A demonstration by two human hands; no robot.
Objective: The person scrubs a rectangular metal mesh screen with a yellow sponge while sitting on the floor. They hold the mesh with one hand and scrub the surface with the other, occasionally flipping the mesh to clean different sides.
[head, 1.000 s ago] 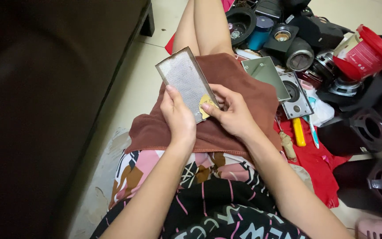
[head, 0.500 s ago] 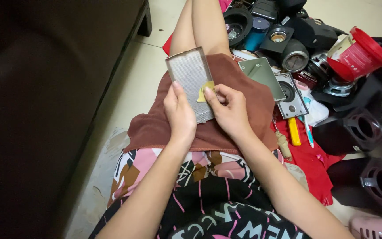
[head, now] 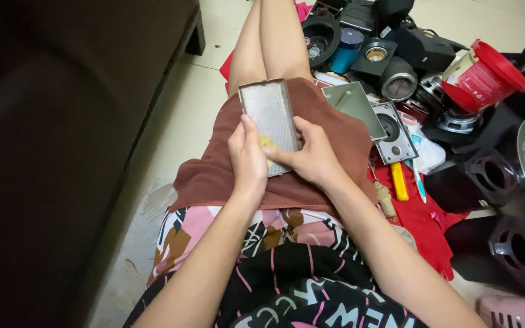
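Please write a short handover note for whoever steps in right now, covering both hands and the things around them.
Left hand: grips the near left edge of the grey metal grille panel, which rests on the brown cloth over the lap.
Right hand: holds the panel's near right edge, with a small yellow piece against the mesh.
Nearby on the floor to the right: speaker parts, a grey plate, a yellow-handled tool, a red container.
Done or left: cannot tell.

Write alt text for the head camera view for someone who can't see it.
Both hands hold a grey rectangular metal mesh panel over a brown cloth on the person's lap, left hand and right hand at its near end. Speaker parts and a red container clutter the floor.
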